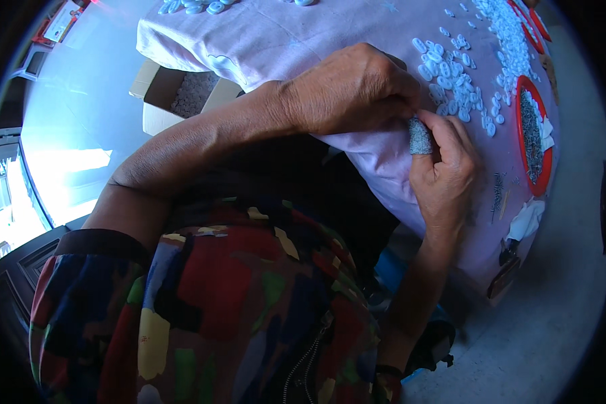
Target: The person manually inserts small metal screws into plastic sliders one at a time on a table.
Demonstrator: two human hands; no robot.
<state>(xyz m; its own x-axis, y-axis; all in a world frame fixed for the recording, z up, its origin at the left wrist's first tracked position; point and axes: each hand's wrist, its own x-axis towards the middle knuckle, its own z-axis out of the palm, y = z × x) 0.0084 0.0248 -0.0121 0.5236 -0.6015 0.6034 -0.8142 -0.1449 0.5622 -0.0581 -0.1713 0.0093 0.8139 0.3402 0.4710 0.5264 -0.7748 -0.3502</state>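
My left hand (357, 87) reaches across over the table's near edge, its fingers closed in a pinch. Against its fingertips, my right hand (446, 161) pinches too, the thumb wrapped in a grey speckled finger wrap (419, 138). Whatever lies between the fingertips is hidden or too small to name. Just beyond the hands, many small white oval plastic pieces (451, 77) lie scattered on the pale pink tablecloth (283, 44). To the right of my right hand is a small pile of thin dark metal pins (498, 192).
A red tray (547, 172) of small grey pieces, with white scraps on it, stands at the right edge. Behind it spreads a dense heap of white pieces (512, 40). An open cardboard box (156, 118) of small pieces is at left. White crumpled tissue (526, 219) lies near the right corner.
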